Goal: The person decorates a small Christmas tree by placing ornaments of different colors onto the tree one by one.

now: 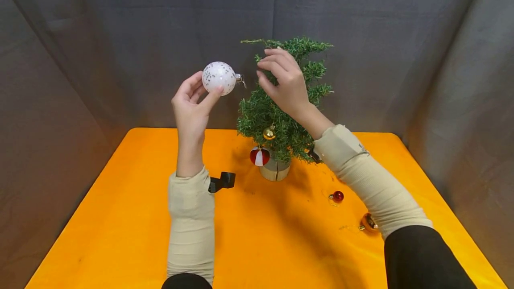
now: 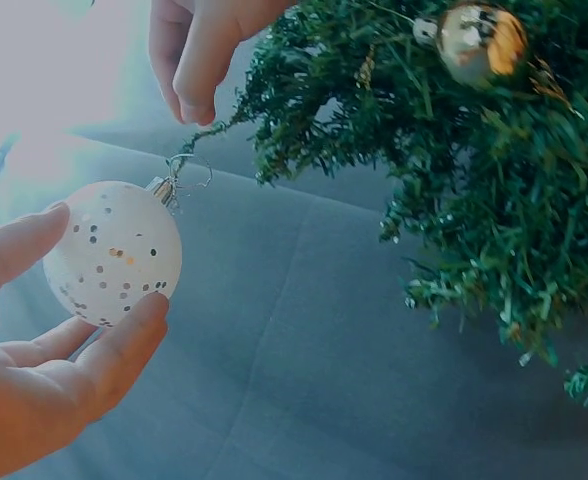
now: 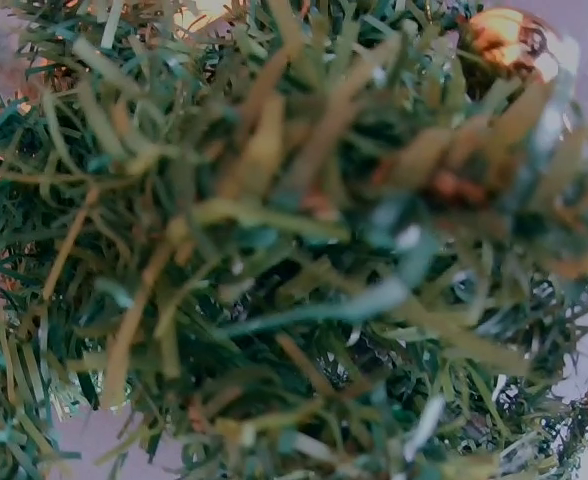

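Note:
In the head view my left hand [image 1: 192,101] holds a white bauble [image 1: 218,77] with dark glitter dots between thumb and fingers, left of the small artificial Christmas tree [image 1: 261,106]. Its silver cap and thin wire hook [image 2: 192,172] point toward the tree. Raised in front of the upper branches is my right hand [image 1: 286,81], fingers loosely bent with nothing seen in them. From the left wrist, the right hand's fingertips [image 2: 199,112] appear right at a branch tip, just above the hook. Green needles fill most of the right wrist view.
Low on the tree hang a small gold bauble [image 1: 269,133] and a red-and-white bauble [image 1: 259,156], near the round base [image 1: 275,171]. On the orange table [image 1: 120,217] lie a small red bauble [image 1: 338,196] and an orange-gold bauble [image 1: 369,222]. Grey curtains [image 1: 160,35] surround it.

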`<state>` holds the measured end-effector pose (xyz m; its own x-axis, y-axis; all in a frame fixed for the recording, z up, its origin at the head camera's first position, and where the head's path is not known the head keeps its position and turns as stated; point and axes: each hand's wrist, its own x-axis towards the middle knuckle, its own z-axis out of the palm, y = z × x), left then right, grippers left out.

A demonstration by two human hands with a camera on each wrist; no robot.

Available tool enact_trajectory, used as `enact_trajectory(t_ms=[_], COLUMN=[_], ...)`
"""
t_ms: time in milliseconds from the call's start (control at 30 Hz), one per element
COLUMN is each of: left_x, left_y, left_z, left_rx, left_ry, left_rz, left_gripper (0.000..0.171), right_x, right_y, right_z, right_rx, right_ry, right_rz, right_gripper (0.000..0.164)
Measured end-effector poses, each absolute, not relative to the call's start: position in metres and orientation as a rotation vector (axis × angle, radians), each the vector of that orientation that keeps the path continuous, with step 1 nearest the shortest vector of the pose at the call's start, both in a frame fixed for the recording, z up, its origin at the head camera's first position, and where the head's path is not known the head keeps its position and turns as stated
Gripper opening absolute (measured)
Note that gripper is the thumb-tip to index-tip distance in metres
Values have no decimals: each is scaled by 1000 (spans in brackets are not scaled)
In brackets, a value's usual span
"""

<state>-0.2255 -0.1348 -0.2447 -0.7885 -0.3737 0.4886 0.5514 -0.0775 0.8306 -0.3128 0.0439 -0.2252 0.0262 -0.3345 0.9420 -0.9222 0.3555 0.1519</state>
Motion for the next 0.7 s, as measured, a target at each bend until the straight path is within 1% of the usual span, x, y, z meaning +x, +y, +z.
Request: enact_trajectory(t_ms=[333,700], left_x=[-227,-230], left_y=[-130,-126], left_z=[-240,-239], left_rx=[-226,-244], left_ry=[-1537,-1428], left_rz=[-1938,-2096], left_gripper=[46,45], right_x=[-312,-314], right_y=[44,40], right_z=[-237,-240], right_rx=[1269,1304], right_ry=[-1604,-1640], right_rz=[753,1028], right_gripper=[22,24])
